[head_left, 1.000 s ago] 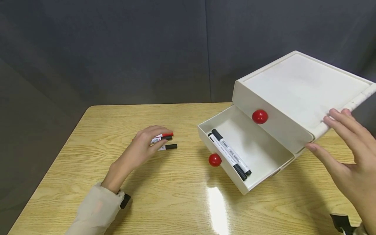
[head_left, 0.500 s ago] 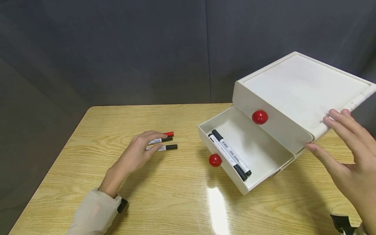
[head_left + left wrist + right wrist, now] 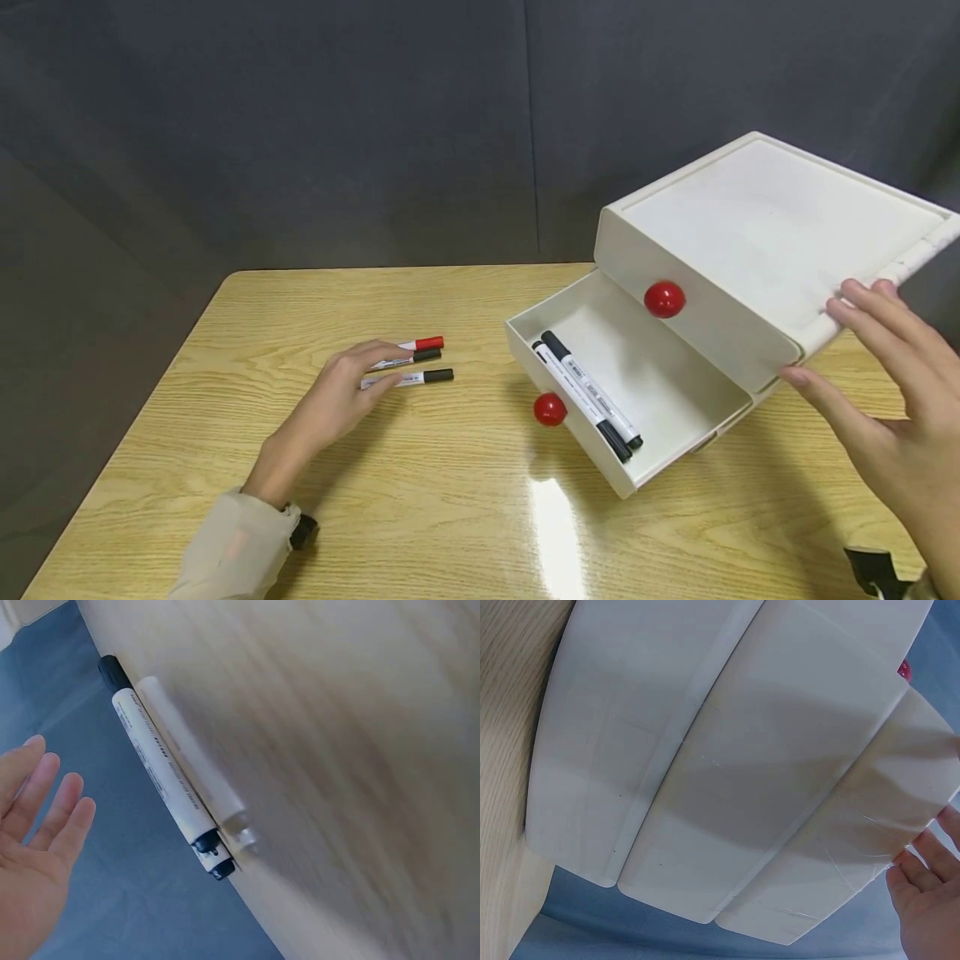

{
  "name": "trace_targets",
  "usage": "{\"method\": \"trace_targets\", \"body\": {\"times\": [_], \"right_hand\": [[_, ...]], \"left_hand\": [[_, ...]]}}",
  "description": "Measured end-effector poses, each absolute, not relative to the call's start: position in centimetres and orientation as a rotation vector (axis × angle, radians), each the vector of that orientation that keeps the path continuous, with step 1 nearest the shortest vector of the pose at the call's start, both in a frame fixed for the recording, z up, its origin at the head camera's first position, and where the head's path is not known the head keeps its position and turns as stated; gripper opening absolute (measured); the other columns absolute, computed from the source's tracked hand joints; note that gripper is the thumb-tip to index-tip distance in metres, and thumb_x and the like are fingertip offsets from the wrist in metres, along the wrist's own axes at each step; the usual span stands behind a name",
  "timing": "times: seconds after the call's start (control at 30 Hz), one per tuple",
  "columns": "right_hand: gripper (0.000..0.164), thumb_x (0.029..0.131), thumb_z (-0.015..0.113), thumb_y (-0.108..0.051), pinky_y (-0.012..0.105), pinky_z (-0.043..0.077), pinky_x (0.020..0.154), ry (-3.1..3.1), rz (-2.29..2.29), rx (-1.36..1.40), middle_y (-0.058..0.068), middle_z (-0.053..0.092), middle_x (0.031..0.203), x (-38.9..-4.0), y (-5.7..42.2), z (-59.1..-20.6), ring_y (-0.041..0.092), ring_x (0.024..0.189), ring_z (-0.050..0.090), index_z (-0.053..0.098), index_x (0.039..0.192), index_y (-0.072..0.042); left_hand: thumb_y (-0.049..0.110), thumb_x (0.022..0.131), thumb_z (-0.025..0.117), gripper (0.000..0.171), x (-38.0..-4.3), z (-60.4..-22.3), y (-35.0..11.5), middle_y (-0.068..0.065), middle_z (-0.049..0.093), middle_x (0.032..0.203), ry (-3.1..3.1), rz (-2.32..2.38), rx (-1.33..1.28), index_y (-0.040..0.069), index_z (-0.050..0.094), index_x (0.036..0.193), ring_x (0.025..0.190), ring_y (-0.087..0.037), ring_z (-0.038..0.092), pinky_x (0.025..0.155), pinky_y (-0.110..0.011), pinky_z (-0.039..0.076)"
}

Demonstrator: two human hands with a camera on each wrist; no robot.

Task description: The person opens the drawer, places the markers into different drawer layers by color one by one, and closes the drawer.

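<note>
My left hand (image 3: 330, 404) hovers by several whiteboard markers on the table: one with a red cap (image 3: 430, 342), a black-capped one (image 3: 427, 355) and a nearer black-capped one (image 3: 438, 375). Its fingers partly cover the far two. In the left wrist view, that hand (image 3: 37, 847) has its fingers spread, apart from a marker (image 3: 161, 761). My right hand (image 3: 900, 383) rests its fingertips on the top side edge of a white drawer unit (image 3: 780, 225), thumb at the front corner. The lower drawer (image 3: 667, 358) is pulled out; two black-capped markers (image 3: 596, 395) lie inside it.
Red round knobs mark the upper drawer (image 3: 663, 299) and the lower drawer front. The wooden table (image 3: 420, 517) ends at a dark curtain (image 3: 375, 133) behind. The unit's side panels (image 3: 750, 765) fill the right wrist view.
My left hand has drawn back leftward and slightly toward me, uncovering more of the table markers. The right hand, the drawer unit and the markers inside stay put.
</note>
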State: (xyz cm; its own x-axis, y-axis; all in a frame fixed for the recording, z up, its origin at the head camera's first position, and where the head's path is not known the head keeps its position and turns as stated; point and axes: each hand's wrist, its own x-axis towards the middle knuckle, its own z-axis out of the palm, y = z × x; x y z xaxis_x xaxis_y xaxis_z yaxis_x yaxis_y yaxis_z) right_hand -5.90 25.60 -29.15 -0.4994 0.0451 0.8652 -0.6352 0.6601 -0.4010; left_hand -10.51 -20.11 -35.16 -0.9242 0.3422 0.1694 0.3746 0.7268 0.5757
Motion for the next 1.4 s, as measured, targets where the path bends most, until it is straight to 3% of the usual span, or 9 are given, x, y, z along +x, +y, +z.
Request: {"method": "trace_targets", "body": {"times": [0.9, 1.13, 1.4], "right_hand": [[0.082, 0.085, 0.066, -0.061, 0.03, 0.038, 0.117, -1.919, 0.905, 0.457, 0.016, 0.066, 0.129, -5.7, 25.4, -29.0, 0.01, 0.133, 0.053, 0.065, 0.11, 0.017], [0.082, 0.085, 0.065, -0.061, 0.03, 0.038, 0.117, -1.916, 0.897, 0.451, 0.018, 0.066, 0.128, -5.7, 25.4, -29.0, 0.011, 0.133, 0.053, 0.065, 0.11, 0.016], [0.082, 0.084, 0.066, -0.061, 0.03, 0.038, 0.117, -1.908, 0.915, 0.453, 0.013, 0.067, 0.129, -5.6, 25.3, -28.9, 0.011, 0.133, 0.054, 0.066, 0.109, 0.017]], "left_hand": [[0.001, 0.089, 0.07, 0.031, -10.9, -36.3, -22.9, -0.016, 0.067, 0.128, -2.951, -0.91, -0.505, 0.003, 0.069, 0.12, 0.119, -0.035, 0.063, 0.095, -0.051, 0.054], [0.001, 0.09, 0.069, 0.03, -10.8, -36.3, -23.5, -0.017, 0.068, 0.124, -3.004, -0.912, -0.459, 0.003, 0.069, 0.12, 0.111, -0.033, 0.065, 0.086, -0.049, 0.056], [0.0, 0.09, 0.068, 0.026, -10.8, -36.5, -24.1, -0.019, 0.069, 0.12, -3.043, -0.859, -0.445, 0.003, 0.071, 0.116, 0.108, -0.032, 0.066, 0.087, -0.047, 0.056]]}}
